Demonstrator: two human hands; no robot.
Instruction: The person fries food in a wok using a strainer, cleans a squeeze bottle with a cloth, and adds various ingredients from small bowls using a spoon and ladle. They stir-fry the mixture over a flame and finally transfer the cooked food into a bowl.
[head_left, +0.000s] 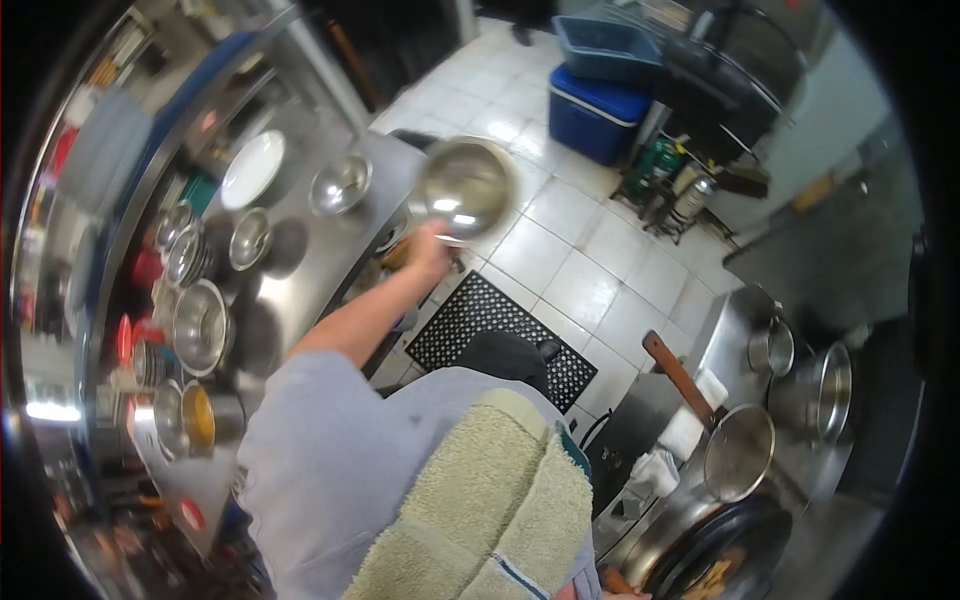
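My left hand is closed on the rim of a shiny metal mixing bowl, held out over the floor beside the steel counter's end. The bowl is slightly blurred, and nothing shows inside it. At the bottom edge, my right hand is mostly cut off; its visible fingers are closed around the brown handle of a pan. Close to it, a dark pan on the stove holds yellowish-brown food. A wooden-handled strainer lies above that pan.
Several metal bowls and a white plate stand on the steel counter at left. Metal pots stand at right. A black rubber mat lies on the tiles. Farther off are a blue cooler and gas cylinders.
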